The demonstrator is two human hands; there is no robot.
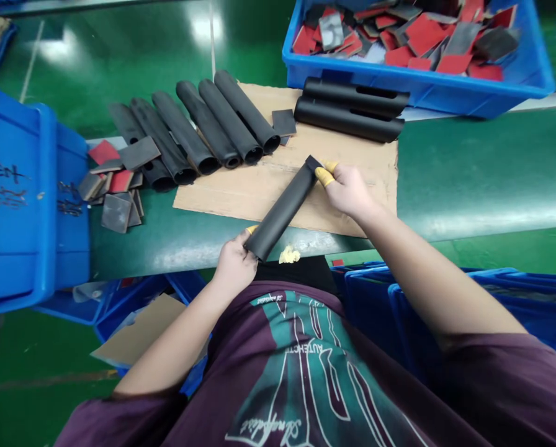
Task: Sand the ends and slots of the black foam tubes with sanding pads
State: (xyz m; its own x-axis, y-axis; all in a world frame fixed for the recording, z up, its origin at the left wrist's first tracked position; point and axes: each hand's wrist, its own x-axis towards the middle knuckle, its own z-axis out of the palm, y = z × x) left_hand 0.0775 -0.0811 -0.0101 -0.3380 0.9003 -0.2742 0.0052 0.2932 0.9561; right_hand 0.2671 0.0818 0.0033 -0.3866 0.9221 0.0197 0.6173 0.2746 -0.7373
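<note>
"Maroon T-shirt [241, 379] nearest us, printed in teal and white. What's above it?"

"One black tube [282, 211], slanting over the near edge of the cardboard sheet [234, 197]. Left hand [237, 264] is curled round its lower end. Right hand [345, 186] pinches the upper end, thumb and finger in yellow finger covers [324, 177]."

"Is that dark flap [312, 162] at the upper end a separate piece?"

"I can't tell from here."

"Crowded on the left, isn't it?"

"Six more black tubes [217, 121] lie side by side there, and a heap of red and grey square pads [120, 177] covers part of the outermost. Behind the heap stands a blue crate [10, 248] with handwriting on it."

"And on the other side?"

"Two slotted black tubes [350, 118] lie together at the far right of the cardboard, right up against a blue bin [427, 87] full of loose red and grey pads. One dark square pad [284, 122] sits between them and the six."

"Anything near the held tube?"

"Just a crumpled yellow scrap [289, 254] beside its lower end, at the edge of the green table [468, 186]."
</note>
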